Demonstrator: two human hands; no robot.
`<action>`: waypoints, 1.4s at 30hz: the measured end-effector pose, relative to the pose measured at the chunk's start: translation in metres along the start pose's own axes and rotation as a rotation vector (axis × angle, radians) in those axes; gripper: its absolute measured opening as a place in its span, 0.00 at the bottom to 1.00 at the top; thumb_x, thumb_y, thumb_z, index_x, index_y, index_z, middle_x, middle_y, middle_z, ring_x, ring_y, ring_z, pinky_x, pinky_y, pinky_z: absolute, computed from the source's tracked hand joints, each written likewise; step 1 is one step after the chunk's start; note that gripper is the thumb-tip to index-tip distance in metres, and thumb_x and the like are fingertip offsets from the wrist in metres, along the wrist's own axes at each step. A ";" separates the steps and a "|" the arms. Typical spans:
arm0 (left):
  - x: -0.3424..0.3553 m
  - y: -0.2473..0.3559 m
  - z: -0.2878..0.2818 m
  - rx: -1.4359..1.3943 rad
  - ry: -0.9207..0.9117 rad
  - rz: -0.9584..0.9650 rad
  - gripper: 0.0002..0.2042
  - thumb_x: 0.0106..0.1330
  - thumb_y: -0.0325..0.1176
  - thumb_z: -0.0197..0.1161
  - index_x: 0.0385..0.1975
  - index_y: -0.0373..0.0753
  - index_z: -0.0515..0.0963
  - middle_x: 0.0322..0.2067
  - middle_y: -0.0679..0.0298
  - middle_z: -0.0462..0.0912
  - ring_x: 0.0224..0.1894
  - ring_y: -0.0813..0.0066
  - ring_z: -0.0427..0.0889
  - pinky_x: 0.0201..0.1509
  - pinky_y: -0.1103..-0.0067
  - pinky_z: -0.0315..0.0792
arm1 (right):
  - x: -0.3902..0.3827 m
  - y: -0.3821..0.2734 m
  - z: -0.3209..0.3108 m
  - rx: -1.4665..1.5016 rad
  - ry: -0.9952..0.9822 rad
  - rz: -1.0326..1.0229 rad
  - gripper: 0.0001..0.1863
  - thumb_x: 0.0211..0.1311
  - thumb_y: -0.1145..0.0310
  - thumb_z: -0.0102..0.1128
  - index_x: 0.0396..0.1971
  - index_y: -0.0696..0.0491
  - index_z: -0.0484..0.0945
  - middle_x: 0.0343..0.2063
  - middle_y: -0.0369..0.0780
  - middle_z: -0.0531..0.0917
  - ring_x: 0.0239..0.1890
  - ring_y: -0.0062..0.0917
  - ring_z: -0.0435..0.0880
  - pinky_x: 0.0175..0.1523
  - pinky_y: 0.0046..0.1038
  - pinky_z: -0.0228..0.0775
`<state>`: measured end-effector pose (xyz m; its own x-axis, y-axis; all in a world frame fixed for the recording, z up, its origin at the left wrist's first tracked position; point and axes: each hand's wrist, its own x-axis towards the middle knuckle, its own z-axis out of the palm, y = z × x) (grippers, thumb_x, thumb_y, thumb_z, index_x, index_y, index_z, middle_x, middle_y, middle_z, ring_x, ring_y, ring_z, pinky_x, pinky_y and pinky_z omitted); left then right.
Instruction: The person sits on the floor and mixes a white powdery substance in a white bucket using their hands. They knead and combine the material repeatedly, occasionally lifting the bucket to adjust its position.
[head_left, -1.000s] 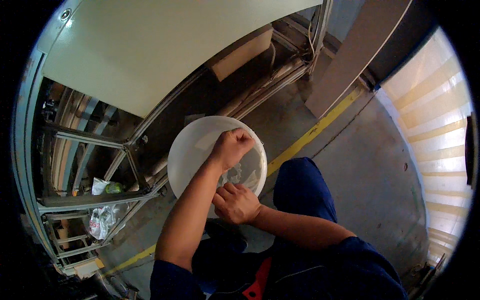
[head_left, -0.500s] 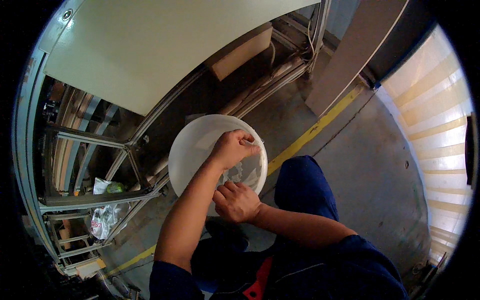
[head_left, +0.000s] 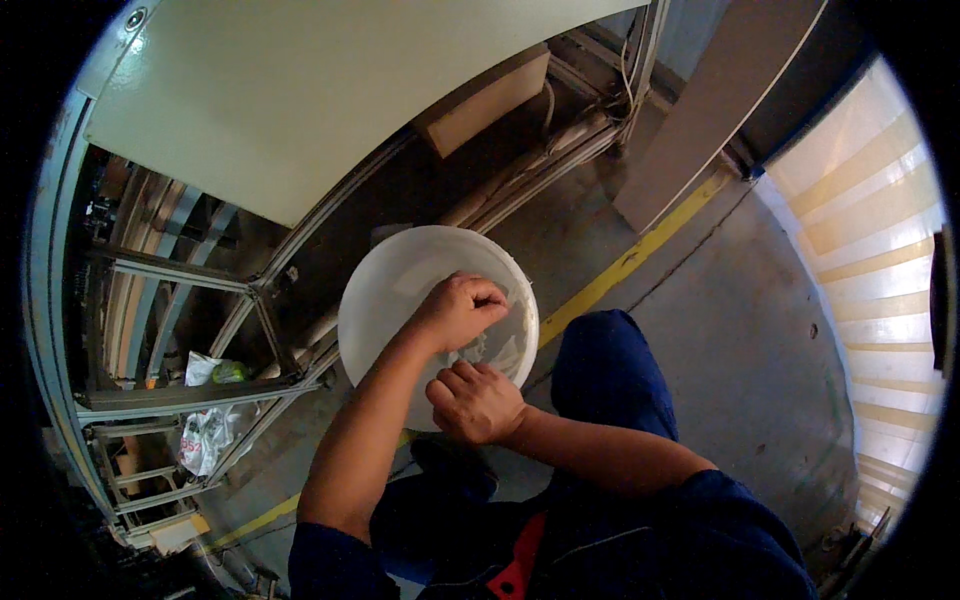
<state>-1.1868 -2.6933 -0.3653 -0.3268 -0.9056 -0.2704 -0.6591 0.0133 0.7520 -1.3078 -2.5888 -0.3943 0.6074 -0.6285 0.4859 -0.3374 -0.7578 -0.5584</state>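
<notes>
White bucket (head_left: 380, 310): in front of the person, beside the metal frame (head_left: 180, 279), left of the blue-clad knee (head_left: 608, 365).
Left hand (head_left: 462, 312): over bucket's mouth, fingers curled; pinch cannot be told.
Right hand (head_left: 478, 402): near side of bucket, fingers bent under; grip hidden.
Bucket contents: translucent scraps (head_left: 508, 354).

Red printed characters (head_left: 190, 446) on a white plastic bag (head_left: 212, 434)

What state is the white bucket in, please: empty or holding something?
Holding something: pale, translucent scraps show inside the bucket, toward its right side. How full it is, I cannot tell.
</notes>
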 end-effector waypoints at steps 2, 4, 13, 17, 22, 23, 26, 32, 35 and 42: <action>0.001 -0.004 0.002 -0.142 -0.022 -0.130 0.11 0.60 0.35 0.71 0.39 0.38 0.84 0.39 0.58 0.86 0.46 0.61 0.86 0.52 0.69 0.78 | 0.002 -0.001 -0.002 0.004 0.000 -0.002 0.12 0.51 0.65 0.64 0.32 0.51 0.71 0.30 0.38 0.79 0.35 0.33 0.80 0.37 0.35 0.73; 0.003 -0.012 0.007 -0.170 0.072 -0.053 0.15 0.58 0.35 0.72 0.44 0.38 0.82 0.41 0.58 0.86 0.48 0.59 0.85 0.55 0.68 0.78 | 0.003 -0.001 -0.002 0.008 -0.015 -0.004 0.12 0.50 0.66 0.64 0.32 0.51 0.72 0.30 0.38 0.79 0.35 0.34 0.80 0.38 0.35 0.73; 0.008 -0.007 0.015 -0.064 0.112 -0.016 0.18 0.56 0.36 0.74 0.46 0.39 0.83 0.46 0.55 0.88 0.50 0.57 0.86 0.58 0.67 0.78 | 0.000 -0.001 0.004 0.013 0.002 -0.009 0.18 0.47 0.67 0.65 0.40 0.54 0.77 0.34 0.40 0.83 0.37 0.34 0.83 0.39 0.35 0.77; 0.008 -0.009 0.022 0.086 0.085 -0.005 0.13 0.58 0.38 0.73 0.42 0.43 0.87 0.41 0.57 0.90 0.46 0.56 0.88 0.54 0.66 0.79 | 0.000 -0.001 0.006 -0.011 0.006 -0.015 0.20 0.46 0.67 0.65 0.42 0.55 0.78 0.35 0.39 0.83 0.36 0.33 0.83 0.38 0.35 0.77; 0.007 -0.011 0.023 0.246 0.146 0.076 0.09 0.61 0.39 0.70 0.39 0.47 0.87 0.37 0.58 0.89 0.40 0.53 0.87 0.47 0.62 0.80 | 0.001 -0.003 0.010 -0.040 0.023 -0.032 0.19 0.45 0.68 0.65 0.41 0.54 0.79 0.36 0.40 0.84 0.36 0.33 0.84 0.37 0.35 0.76; 0.007 -0.013 0.022 0.278 0.147 0.082 0.08 0.61 0.39 0.69 0.38 0.48 0.87 0.36 0.58 0.89 0.39 0.53 0.87 0.45 0.61 0.80 | 0.003 -0.003 0.012 -0.028 0.024 -0.042 0.19 0.45 0.68 0.65 0.41 0.54 0.79 0.36 0.40 0.84 0.36 0.33 0.84 0.36 0.35 0.76; 0.010 -0.016 0.025 0.292 0.120 0.082 0.08 0.61 0.39 0.70 0.37 0.48 0.87 0.37 0.62 0.89 0.40 0.55 0.87 0.45 0.62 0.79 | 0.001 -0.004 0.012 -0.051 0.007 -0.023 0.17 0.44 0.69 0.65 0.39 0.54 0.79 0.36 0.40 0.84 0.35 0.33 0.83 0.35 0.35 0.75; 0.004 -0.032 0.024 0.347 0.026 0.165 0.07 0.59 0.36 0.69 0.36 0.47 0.86 0.39 0.63 0.88 0.44 0.56 0.86 0.48 0.63 0.79 | 0.001 -0.003 0.016 -0.071 0.024 -0.023 0.14 0.44 0.69 0.64 0.34 0.53 0.77 0.35 0.41 0.84 0.33 0.33 0.82 0.34 0.36 0.74; 0.001 -0.042 0.026 0.247 0.185 0.400 0.05 0.59 0.35 0.66 0.30 0.43 0.84 0.39 0.61 0.87 0.43 0.54 0.85 0.47 0.60 0.79 | 0.002 -0.005 0.017 -0.066 0.005 -0.020 0.13 0.44 0.69 0.64 0.33 0.53 0.77 0.34 0.41 0.83 0.32 0.33 0.81 0.35 0.35 0.74; 0.003 -0.041 0.032 0.194 0.309 0.460 0.07 0.53 0.33 0.69 0.30 0.40 0.84 0.42 0.59 0.85 0.47 0.56 0.84 0.51 0.63 0.80 | 0.003 -0.005 0.019 -0.050 0.037 -0.037 0.12 0.44 0.70 0.64 0.30 0.54 0.76 0.32 0.42 0.82 0.31 0.34 0.80 0.35 0.35 0.74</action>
<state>-1.1821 -2.6830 -0.4157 -0.4153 -0.8696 0.2672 -0.6178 0.4852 0.6188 -1.2905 -2.5838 -0.4028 0.5932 -0.6050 0.5311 -0.3510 -0.7881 -0.5056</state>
